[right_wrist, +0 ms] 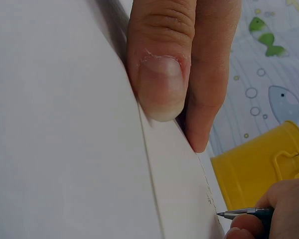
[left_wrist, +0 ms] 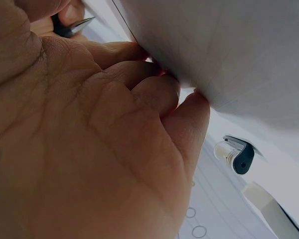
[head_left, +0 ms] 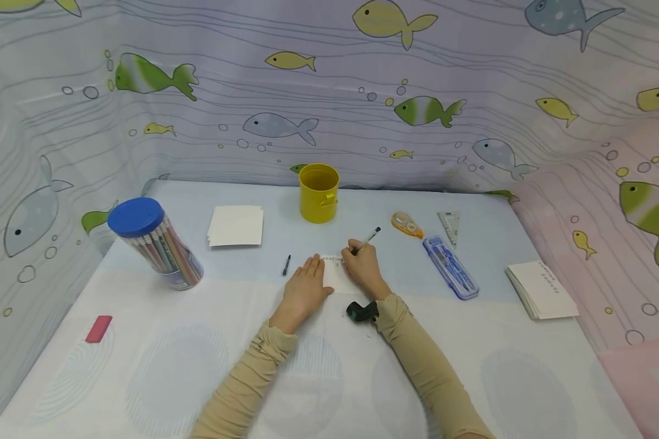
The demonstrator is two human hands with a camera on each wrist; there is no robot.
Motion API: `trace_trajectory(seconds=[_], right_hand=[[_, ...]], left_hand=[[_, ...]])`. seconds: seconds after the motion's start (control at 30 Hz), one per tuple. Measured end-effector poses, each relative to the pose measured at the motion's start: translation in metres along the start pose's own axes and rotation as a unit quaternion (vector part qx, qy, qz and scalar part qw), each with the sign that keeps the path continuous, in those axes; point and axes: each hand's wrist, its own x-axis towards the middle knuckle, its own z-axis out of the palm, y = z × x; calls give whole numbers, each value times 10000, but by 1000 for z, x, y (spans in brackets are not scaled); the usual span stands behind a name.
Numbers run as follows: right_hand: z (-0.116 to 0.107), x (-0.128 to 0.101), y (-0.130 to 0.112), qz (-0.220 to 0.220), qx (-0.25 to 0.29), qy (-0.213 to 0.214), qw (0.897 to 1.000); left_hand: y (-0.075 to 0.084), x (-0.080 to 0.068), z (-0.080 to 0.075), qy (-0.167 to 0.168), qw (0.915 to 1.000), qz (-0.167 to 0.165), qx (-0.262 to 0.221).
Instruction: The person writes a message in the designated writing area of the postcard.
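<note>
A small cream card [head_left: 340, 281] with a line of handwriting along its top lies on the table. My left hand [head_left: 306, 291] rests flat on the card's left side, fingers straight; its palm [left_wrist: 89, 129] fills much of the left wrist view. On the card's right side, my right hand [head_left: 365, 268] grips a pen [head_left: 372, 234]. In the right wrist view, the pen's tip [right_wrist: 224, 214] is right at the written line, beyond the left thumb [right_wrist: 162, 74]. A dark pen cap [head_left: 287, 265] lies left of the left hand.
Behind stand a yellow bucket [head_left: 318, 198] and blank cards [head_left: 236, 225]. Left are a blue-lidded pencil jar [head_left: 165, 250] and a red block [head_left: 99, 329]. Right lie correction tape [head_left: 407, 224], a triangular ruler [head_left: 450, 227], a blue case [head_left: 450, 267] and written cards [head_left: 543, 291].
</note>
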Motion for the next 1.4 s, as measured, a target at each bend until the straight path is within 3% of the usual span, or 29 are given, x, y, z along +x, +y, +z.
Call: trace_trajectory(seconds=[0.33,1.07,1.4], right_hand=[[1,3,-2,12,-411,59,9991],[-2,3,0,66,-673,-111,9976],[0,0,-1,159,-262,-96,9995]], left_hand=[[-1,1,1,58,10000,24,20],[0,0,2,56,9999,81,-34],[0,-3,0,88,9999,52,-108]])
